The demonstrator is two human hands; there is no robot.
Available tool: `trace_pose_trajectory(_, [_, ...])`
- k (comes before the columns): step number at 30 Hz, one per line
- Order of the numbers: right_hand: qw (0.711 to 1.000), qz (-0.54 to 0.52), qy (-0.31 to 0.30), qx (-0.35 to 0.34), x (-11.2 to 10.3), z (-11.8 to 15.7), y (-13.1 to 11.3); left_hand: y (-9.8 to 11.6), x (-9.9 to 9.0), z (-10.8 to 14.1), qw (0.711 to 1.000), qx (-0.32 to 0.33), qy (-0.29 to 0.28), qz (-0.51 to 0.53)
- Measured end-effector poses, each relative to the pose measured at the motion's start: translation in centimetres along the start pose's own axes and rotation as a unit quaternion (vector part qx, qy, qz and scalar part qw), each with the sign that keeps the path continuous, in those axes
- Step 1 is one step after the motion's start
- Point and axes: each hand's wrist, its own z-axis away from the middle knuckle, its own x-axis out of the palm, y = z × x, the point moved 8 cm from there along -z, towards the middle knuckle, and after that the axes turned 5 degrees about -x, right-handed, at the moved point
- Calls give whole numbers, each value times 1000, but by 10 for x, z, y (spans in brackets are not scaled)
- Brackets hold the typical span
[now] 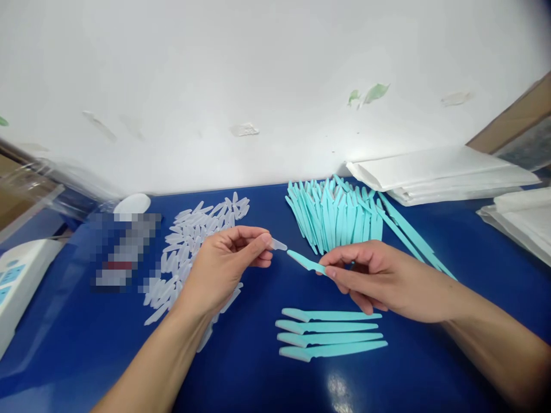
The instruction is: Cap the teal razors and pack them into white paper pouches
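Between the fingertips of my left hand (pixel 235 258) is a small translucent blade cap (pixel 279 245), its end pointing right. My right hand (pixel 370 278) pinches a turquoise eyebrow razor (pixel 306 263) by its handle, with the blade end toward the cap. Cap and razor tip lie very close; I cannot tell if they touch. Below the right hand, several turquoise razors (pixel 340 349) lie side by side in a row, their blade ends to the left. Behind it spreads a heap of turquoise razors (pixel 331 212). Loose translucent caps (pixel 185 246) lie scattered behind and beside my left hand.
The blue tabletop (pixel 241 378) meets a white wall (pixel 258 86). White flat packaging sheets (pixel 447 172) are stacked at the back right. At the left are a white device (pixel 26 281), a round white lid-like object (pixel 132 205) and a blurred-out item (pixel 127 252).
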Motion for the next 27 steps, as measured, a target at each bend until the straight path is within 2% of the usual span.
trace_pose_trajectory(3, [1000, 3, -3, -3, 1, 0, -4, -2, 3, 1, 1000, -4, -16, -24])
trace_pose_trajectory(8, [1000, 23, -6, 4, 2, 2, -7, -11, 21, 6, 995, -27, -76, -53])
trace_pose_trajectory(12, [1000, 26, -2, -3, 2, 1, -7, -20, 33, 9, 992, -53, -104, -42])
trace_pose_trajectory(15, [1000, 25, -1, -9, 2, 0, -7, -24, 37, 10, 991, -68, -110, -29])
trace_pose_trajectory(17, [1000, 28, 1, -8, 2, 0, -7, -24, 39, 11, 987, -77, -136, -29])
trace_pose_trajectory(20, [1000, 31, -1, 0, 1, 1, -7, -18, 31, 8, 984, -74, -155, -40])
trace_pose_trajectory(24, [999, 47, 8, 6, -7, 3, -9, -2, 2, -2, 994, -36, -93, -36])
trace_pose_trajectory(27, [999, 53, 8, -1, -11, 4, -9, 1, 2, -1, 990, -26, -121, -66])
